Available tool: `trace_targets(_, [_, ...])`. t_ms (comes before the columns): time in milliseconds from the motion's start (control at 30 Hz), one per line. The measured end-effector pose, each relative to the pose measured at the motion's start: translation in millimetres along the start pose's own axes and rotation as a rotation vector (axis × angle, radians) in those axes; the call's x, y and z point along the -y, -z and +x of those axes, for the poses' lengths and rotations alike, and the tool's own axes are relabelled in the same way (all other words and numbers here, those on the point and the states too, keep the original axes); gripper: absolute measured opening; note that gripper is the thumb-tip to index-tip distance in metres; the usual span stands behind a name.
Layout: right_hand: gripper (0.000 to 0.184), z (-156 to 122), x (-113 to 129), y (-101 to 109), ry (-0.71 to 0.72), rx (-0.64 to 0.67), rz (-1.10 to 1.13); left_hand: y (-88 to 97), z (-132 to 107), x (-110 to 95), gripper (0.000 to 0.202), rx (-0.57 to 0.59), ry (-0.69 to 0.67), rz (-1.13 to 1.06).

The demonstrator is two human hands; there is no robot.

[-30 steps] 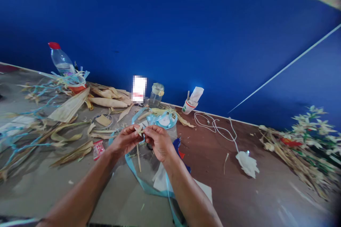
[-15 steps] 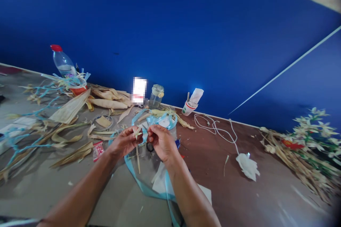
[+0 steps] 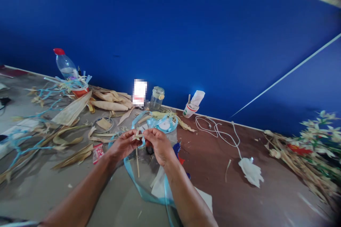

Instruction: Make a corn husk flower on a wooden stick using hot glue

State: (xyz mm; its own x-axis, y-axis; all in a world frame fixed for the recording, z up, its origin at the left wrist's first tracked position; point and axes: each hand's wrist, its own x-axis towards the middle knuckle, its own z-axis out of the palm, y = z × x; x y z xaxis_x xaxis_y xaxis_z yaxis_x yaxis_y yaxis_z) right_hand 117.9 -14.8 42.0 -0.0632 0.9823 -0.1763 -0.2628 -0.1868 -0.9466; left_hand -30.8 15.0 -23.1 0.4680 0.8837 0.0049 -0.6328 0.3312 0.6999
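Between the fingers of my left hand is a small pale star-shaped flower, seemingly of dried husk. A thin straw-coloured stem hangs below that hand; whether it joins the flower is hidden. The closed fingertips of my right hand pinch the flower's right side, at a petal. Behind the hands lies a roll of light blue ribbon, and a long loop of blue ribbon runs beneath the wrists. A dark ring-like handle shows partly beside my right hand.
Dried husks and blue-wrapped stems cover the left side. Along the blue wall stand a bottle, a glass jar and a paper cup. A white cable and a bunch of flowers lie right.
My right hand has moved left, and its fingertips now meet the flower's petal. The flower has turned somewhat in my left fingers. The whole view has shifted slightly.
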Motion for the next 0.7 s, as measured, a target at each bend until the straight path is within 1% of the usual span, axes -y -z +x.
trace_targets(67, [0.02, 2, -3, -1, 0.025, -0.015, -0.036, -0.2, 0, 0, 0.017, -0.014, 0.005, 0.006])
trace_targets(267, [0.017, 4, -5, 0, 0.035, -0.037, -0.073, -5.0, 0, -3, 0.017, -0.049, 0.013, 0.018])
trace_targets(367, [0.017, 6, -3, 7, 0.03, -0.068, -0.056, -4.2, 0, -5, 0.018, -0.063, 0.011, 0.006])
trace_targets(433, [0.019, 7, 0, 14, 0.047, -0.091, -0.104, -2.8, 0, -5, 0.019, -0.076, 0.011, -0.004])
trace_targets(500, [0.023, 8, 3, 22, 0.104, -0.091, -0.277, -1.8, 0, -6, 0.021, -0.093, 0.01, -0.011])
trace_targets(600, [0.021, 6, 3, 29, 0.18, -0.055, -0.699, -2.3, 1, -6, 0.021, -0.112, -0.012, -0.023])
trace_targets(700, [0.023, 1, -3, 31, 0.147, -0.018, -1.112, -3.3, 2, -7, 0.02, -0.122, -0.046, -0.039])
